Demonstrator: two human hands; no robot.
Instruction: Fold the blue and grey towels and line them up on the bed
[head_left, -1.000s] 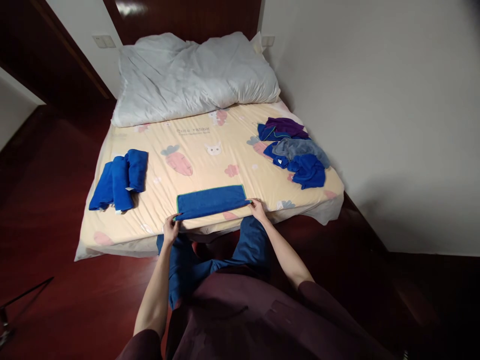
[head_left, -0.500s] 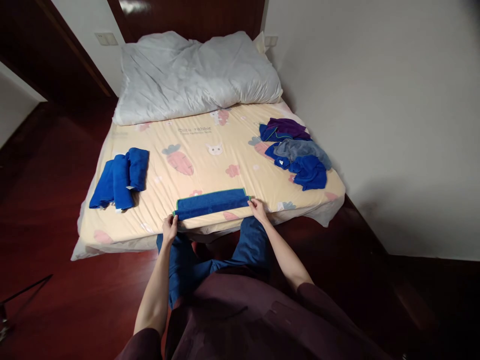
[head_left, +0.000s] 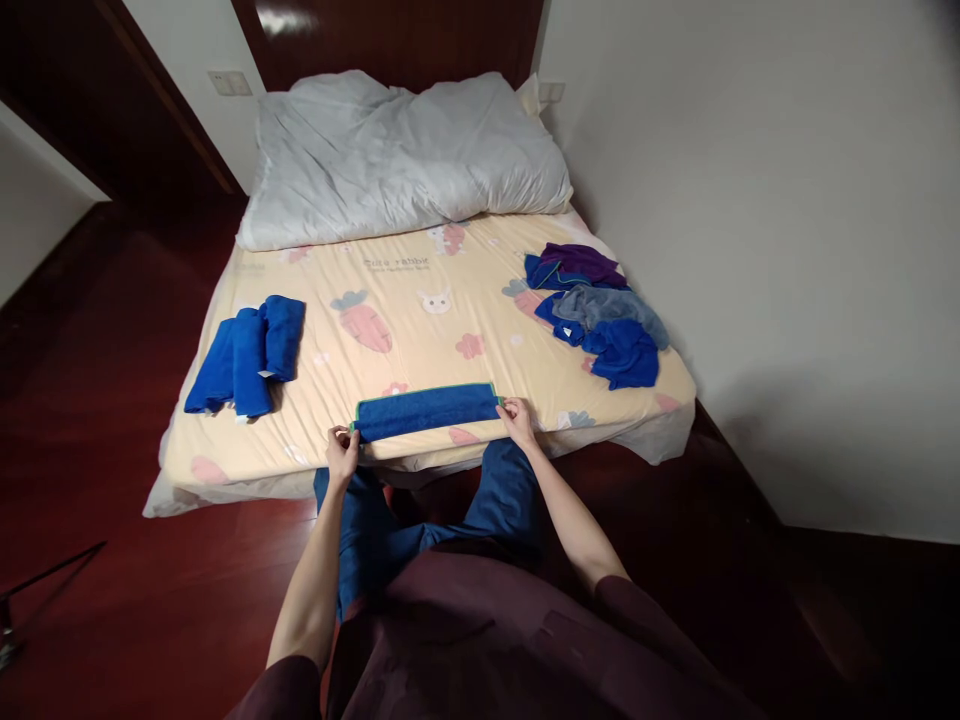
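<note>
A blue towel with a green edge [head_left: 427, 410] lies folded into a long strip near the front edge of the bed. My left hand [head_left: 343, 450] pinches its left end at the near corner. At the opposite end, my right hand [head_left: 516, 418] has its fingers closed on the near right corner. The strip lies flat on the sheet between both hands.
Several rolled blue towels [head_left: 251, 360] rest together on the bed's left side. A loose pile of blue, grey and purple cloths [head_left: 600, 310] is on the right. A white quilt [head_left: 405, 160] spans the head of the patterned bed [head_left: 427, 345].
The near flap of the towel now lies flatter against the rest of the strip. Both hands stay at its ends. The camera view has shifted slightly.
</note>
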